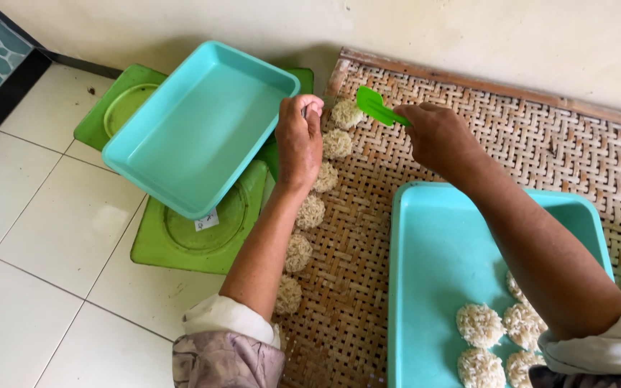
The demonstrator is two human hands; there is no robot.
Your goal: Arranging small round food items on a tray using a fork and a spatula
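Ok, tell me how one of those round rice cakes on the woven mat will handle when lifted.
The rice cake is clumped grains, so probably light and crumbly at the edges. It lies flat, so unlikely to roll. The right hand holds a green scraper, hinting it may stick to the woven mat.

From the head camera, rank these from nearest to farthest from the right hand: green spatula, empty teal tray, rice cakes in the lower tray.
1. green spatula: held in the right hand, over the woven mat.
2. rice cakes in the lower tray: below, toward the person.
3. empty teal tray: far left, on green lids beyond the left hand.
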